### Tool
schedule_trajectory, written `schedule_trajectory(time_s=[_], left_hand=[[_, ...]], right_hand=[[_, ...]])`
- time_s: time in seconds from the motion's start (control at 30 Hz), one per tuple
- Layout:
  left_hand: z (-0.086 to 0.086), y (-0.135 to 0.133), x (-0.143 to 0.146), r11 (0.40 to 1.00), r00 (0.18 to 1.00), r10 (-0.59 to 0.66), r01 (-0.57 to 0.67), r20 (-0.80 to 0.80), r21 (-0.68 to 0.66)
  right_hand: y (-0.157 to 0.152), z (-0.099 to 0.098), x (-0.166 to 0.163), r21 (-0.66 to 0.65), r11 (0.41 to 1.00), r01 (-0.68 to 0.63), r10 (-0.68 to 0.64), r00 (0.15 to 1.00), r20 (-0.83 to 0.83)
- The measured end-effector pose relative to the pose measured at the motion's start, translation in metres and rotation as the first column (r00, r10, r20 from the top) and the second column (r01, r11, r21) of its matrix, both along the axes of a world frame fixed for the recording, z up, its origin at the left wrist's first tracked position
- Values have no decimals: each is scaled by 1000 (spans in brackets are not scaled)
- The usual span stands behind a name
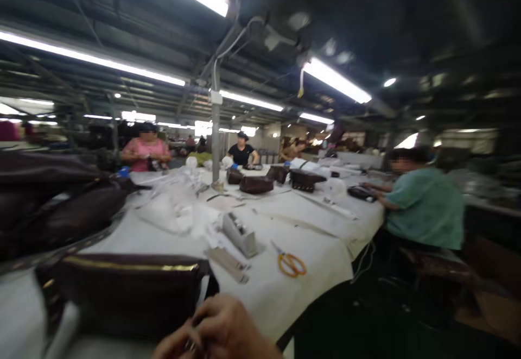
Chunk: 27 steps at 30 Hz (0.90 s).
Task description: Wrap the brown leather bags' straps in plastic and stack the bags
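Where the surface [266, 302] ends at right, bare cloth separates the orange-handled scissors [281, 257] from the edge, with dark floor [366, 321] beyond. At lower left stands the dark brown bag [130, 299], gold zip along its top. Just beside its right end, the right hand [228, 323] has bent fingers, near the left hand [173, 345], cut by the frame; what the hands grasp, if anything, cannot be told.

The bag [134, 300] is dark brown with a gold zip [130, 266], the scissors [281, 256] right of it orange-handled, the table [280, 220] white.
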<state>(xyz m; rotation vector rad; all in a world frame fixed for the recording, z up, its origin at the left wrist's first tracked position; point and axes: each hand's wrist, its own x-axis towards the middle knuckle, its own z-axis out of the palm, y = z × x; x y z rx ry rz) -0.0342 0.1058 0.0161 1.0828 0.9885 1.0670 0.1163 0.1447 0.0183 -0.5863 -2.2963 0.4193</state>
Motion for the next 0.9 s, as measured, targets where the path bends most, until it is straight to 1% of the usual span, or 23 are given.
schedule_trajectory(time_s=[0.03, 0.07, 0.1, 0.13, 0.2, 0.27, 0.37, 0.43, 0.53, 0.6, 0.67, 0.73, 0.83, 0.9], left_hand=[[2, -12, -4, 999, 1000, 26, -26, 11, -30], [5, -21, -6, 1000, 998, 16, -14, 68, -18], [8, -27, -8, 1000, 991, 15, -15, 136, -4], [9, -29, -8, 1000, 982, 0, 0, 188, -2], [7, -26, -9, 1000, 970, -6, 7, 244, -5], [1, -22, -11, 999, 963, -43, 37, 265, 31], [-5, -20, -15, 993, 953, -92, 66, 289, 100], [-4, -20, -18, 989, 954, -109, 75, 280, 129], [4, -20, -22, 979, 972, -159, 132, 172, 156], [11, -19, -24, 973, 976, -193, 177, 101, 145], [15, -17, -24, 976, 979, -193, 184, 66, 116], [17, -14, -24, 981, 984, -171, 165, 56, 97], [15, -11, -24, 985, 989, -150, 148, 14, 86], [10, -9, -24, 991, 993, -108, 112, -54, 71]], right_hand=[[-12, 13, 5, -19, 998, -54, 53, 998, -36], [-19, 23, 11, -47, 995, -88, 85, 994, -64], [-21, 30, 16, -73, 991, -112, 108, 993, -54], [-19, 33, 20, -85, 990, -113, 110, 993, -40], [-14, 29, 23, -38, 995, -94, 94, 996, -8], [-15, 23, 20, 86, 995, -50, 46, 998, 41], [-25, 21, 14, 270, 961, 54, -72, 996, 55], [-27, 21, 13, 331, 937, 113, -133, 990, 37], [-21, 16, 16, 359, 923, 139, -162, 986, 35], [-14, 10, 18, 304, 945, 120, -132, 991, 18], [-7, 3, 20, 174, 981, 81, -75, 996, -42], [-3, -1, 20, 26, 998, 50, -46, 990, -135], [1, -2, 20, -141, 990, 10, -52, 953, -299], [2, 0, 20, -231, 973, -32, -67, 910, -408]])
